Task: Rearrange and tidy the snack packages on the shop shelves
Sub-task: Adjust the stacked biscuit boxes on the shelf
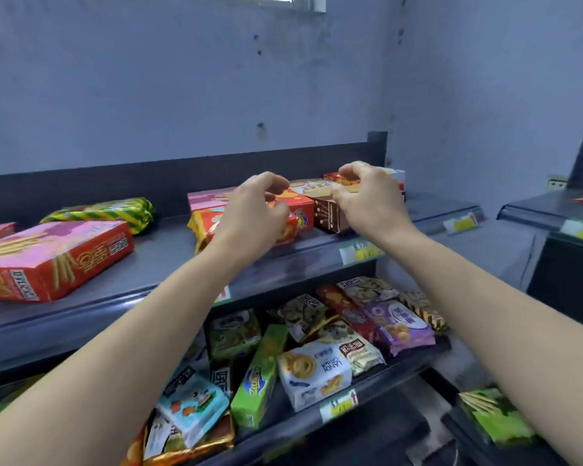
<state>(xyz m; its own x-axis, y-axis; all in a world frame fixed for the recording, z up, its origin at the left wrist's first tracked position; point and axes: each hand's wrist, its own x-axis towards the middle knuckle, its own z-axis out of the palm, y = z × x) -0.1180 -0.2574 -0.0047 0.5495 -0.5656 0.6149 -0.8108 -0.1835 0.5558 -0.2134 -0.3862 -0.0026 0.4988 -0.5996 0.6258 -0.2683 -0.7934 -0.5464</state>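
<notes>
Two hands reach into the cluster of snack boxes at the right end of the top shelf [169,253]. The left hand [253,213] has its fingers [273,181] curled like a claw. A red-orange box [302,210] shows just beyond and under the fingertips, a pink box [206,198] lies just to their left, and a yellow packet [202,227] sits below the palm. Whether those fingers pinch anything or only hover cannot be told from this angle. The right hand [371,200] is curled too. Its fingertips arch over a small red wrapper [337,178], its thumb sits by the end of a cream box [312,187], and a brown box [330,218] stands just under the thumb. It looks about to grip that stack, but a firm hold cannot be confirmed. Far to the left of both sets of fingers, well apart from them, a large pink-and-red box [54,257] lies askew, with a green-striped packet [108,211] behind it. Below the wrists, the lower shelf [394,375] holds a loose jumble of bags and boxes. The step in hand appears to be squaring up this right-hand cluster, and the rest of the shelves seem not yet sorted. The next move probably calls for a sure grip on one box at a time. Each box could then be lifted or slid clear of its neighbours and set edge to edge, without dragging the soft yellow packet or knocking the small wrapper off the stack.
</notes>
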